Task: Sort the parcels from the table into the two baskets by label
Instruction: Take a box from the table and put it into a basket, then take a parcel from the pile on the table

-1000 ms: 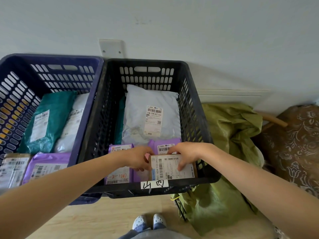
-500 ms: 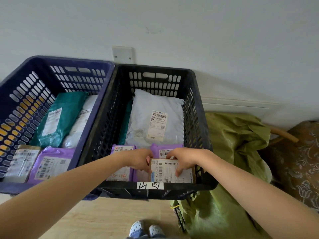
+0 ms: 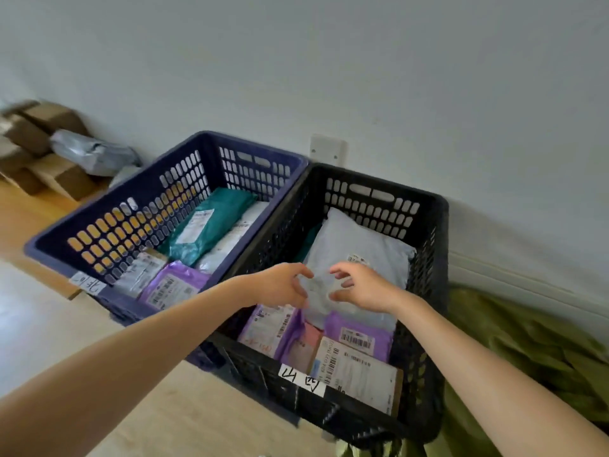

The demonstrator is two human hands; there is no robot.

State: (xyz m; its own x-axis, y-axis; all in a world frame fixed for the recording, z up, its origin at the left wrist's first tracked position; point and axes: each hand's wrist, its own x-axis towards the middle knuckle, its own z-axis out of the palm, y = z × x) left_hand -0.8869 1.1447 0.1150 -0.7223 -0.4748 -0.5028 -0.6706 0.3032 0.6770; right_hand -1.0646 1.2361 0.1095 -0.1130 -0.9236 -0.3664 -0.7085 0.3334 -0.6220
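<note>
Cardboard parcel [image 3: 359, 374] lies label-up in black basket [image 3: 428, 275], lower centre, likely matching its tag [image 3: 301, 379]; left hand [image 3: 280, 285] and right hand [image 3: 362, 288] hover above, grips loose, empty.

**Two baskets side by side, both partly filled**

A blue basket [image 3: 99, 258] and a black basket [image 3: 431, 291] are set just beside each other against the wall. Each is marked with a handwritten paper tag [image 3: 301, 379] on its near rim.

In the blue basket, a teal bag [image 3: 214, 222] and a white bag [image 3: 234, 242] are laid lengthwise at the back. A purple bag [image 3: 171, 285] and a small brown box [image 3: 140, 272] are placed in front.

In the black basket, a large pale grey bag [image 3: 359, 245] is spread across the back. Along the near wall are lined a second purple bag [image 3: 273, 328], a pink packet [image 3: 309, 338], a third purple bag [image 3: 359, 334] and a flat cardboard box [image 3: 359, 374] with a barcode label.
</note>
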